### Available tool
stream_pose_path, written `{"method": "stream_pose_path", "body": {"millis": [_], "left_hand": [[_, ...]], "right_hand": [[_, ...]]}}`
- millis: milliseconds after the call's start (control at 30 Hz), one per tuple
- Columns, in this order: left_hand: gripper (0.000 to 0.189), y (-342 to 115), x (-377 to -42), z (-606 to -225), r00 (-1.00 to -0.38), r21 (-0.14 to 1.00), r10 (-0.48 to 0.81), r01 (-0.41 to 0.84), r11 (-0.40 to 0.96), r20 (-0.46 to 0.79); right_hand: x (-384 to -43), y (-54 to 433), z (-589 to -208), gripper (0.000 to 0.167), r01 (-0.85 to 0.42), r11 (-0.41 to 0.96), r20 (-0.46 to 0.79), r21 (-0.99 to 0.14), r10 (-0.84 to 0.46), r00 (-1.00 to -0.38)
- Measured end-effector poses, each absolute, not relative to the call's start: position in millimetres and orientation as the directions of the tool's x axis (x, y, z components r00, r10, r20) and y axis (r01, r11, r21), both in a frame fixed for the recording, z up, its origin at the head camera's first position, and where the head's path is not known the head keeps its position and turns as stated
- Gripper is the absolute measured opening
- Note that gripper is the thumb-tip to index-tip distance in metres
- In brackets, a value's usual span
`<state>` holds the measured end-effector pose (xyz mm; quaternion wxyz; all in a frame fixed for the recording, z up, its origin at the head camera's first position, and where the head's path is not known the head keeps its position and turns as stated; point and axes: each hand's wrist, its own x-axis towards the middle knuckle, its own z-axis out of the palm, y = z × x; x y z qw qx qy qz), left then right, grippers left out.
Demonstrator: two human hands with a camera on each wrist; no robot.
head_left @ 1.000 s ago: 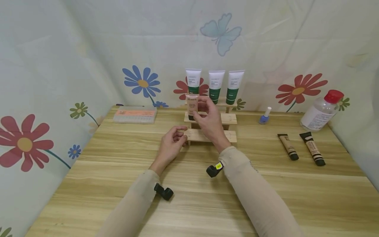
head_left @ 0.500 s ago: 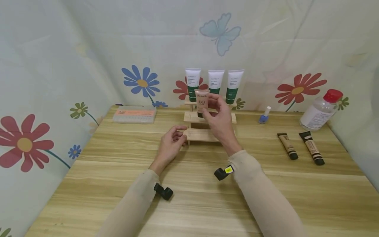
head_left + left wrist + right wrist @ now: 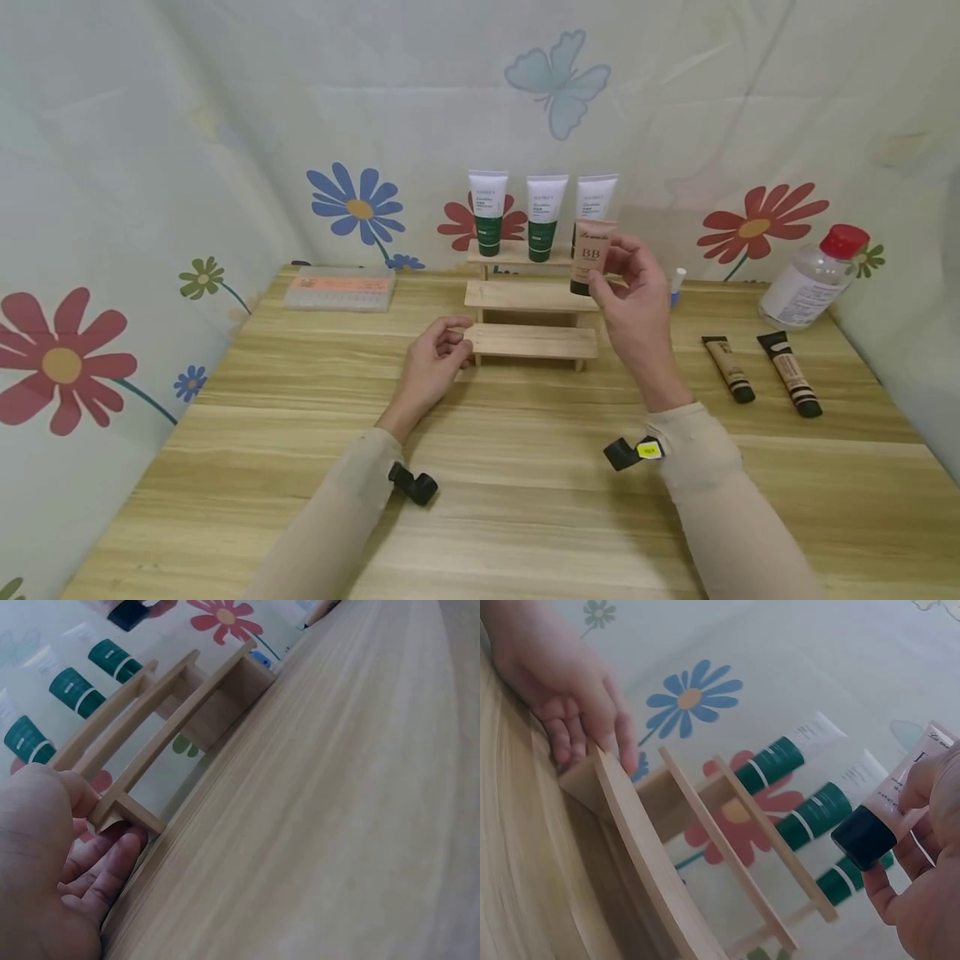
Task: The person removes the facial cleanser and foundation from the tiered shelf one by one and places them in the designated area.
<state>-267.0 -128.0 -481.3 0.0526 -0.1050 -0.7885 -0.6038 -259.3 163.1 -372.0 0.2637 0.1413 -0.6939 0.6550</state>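
Observation:
My right hand (image 3: 640,312) pinches a pink BB cream tube (image 3: 590,250) between thumb and fingers, black cap down. The tube is off the wooden tiered stand (image 3: 528,340), near the right end of its upper steps. It partly covers the rightmost of three white-and-green tubes standing on the top step; the left tube (image 3: 488,212) and middle tube (image 3: 547,218) show fully. At the stand's lower left corner, my left hand (image 3: 435,358) holds the end of the bottom step. In the left wrist view, the fingers (image 3: 112,874) curl beneath that end with the thumb against it.
A clear plastic case (image 3: 341,290) with an orange label lies left of the stand. To the right are a nail polish bottle (image 3: 678,286), partly behind the right hand, two tan tubes with black caps (image 3: 729,371) lying flat, and a red-capped bottle (image 3: 810,279).
My right hand has lifted the BB cream tube from over the middle step's left end and carried it right, to the stand's right end. My left hand has stayed at the bottom step.

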Motion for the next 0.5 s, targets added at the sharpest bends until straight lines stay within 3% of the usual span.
{"method": "stream_pose_path", "body": {"millis": [500], "left_hand": [[0.031,-128,-267,-482,-0.971,0.939,0.106,0.234,0.25,0.214]], "right_hand": [[-234,237,-361,0.044,-0.524,0.229,0.571,-0.82,0.266,-0.777]]}}
